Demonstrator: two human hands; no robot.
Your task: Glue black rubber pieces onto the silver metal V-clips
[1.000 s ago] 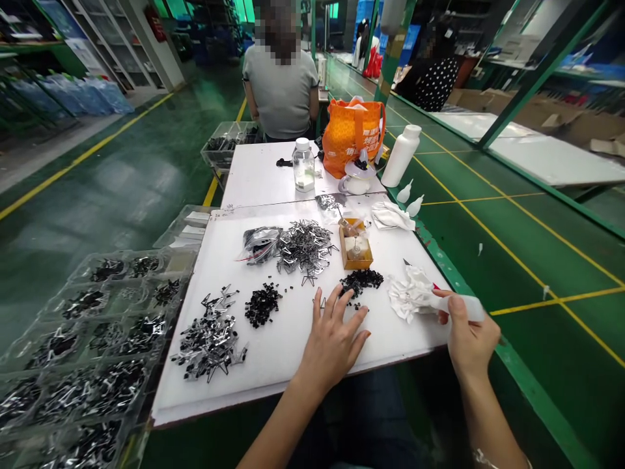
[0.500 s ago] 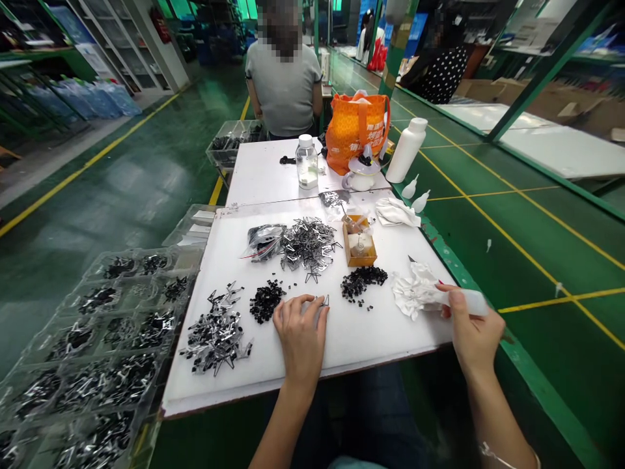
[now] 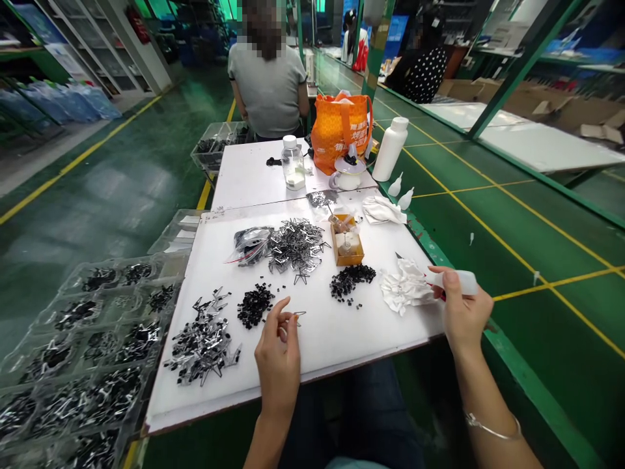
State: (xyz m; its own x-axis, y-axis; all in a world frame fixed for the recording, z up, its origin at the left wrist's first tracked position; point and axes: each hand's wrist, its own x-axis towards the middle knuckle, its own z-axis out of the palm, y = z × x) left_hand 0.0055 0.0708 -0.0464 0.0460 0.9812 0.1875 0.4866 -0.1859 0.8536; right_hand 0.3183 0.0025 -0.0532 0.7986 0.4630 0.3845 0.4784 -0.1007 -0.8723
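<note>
My left hand [image 3: 278, 348] is raised slightly above the white table, thumb and fingers pinched on a thin, bent wire clip [image 3: 301, 314]. Close by on its far left is a heap of small black caps [image 3: 254, 304]. In my right hand [image 3: 463, 309], at the table's right edge, is a small white squeeze bottle [image 3: 463, 282], its tip pointing left. Beside that tip lies a crumpled white cloth [image 3: 403, 288]. A second heap of black caps [image 3: 349, 284] sits between the hands, farther back. Loose wire clips [image 3: 296, 249] form a pile behind, and black-tipped clips [image 3: 202, 342] are heaped at left.
An amber box [image 3: 348, 251] stands mid-table beside a plastic bag of parts [image 3: 251, 244]. Behind are a clear jar [image 3: 293, 166], a lidded cup [image 3: 347, 176], a tall white bottle [image 3: 390, 151] and an orange bag [image 3: 336, 133]. Compartment trays [image 3: 92, 339] flank the left. Someone sits ahead.
My left hand has lifted from the tabletop and turned, with the wire clip now showing between thumb and finger. The squeeze bottle in my right hand has tilted a little. The whole view has shifted slightly.
</note>
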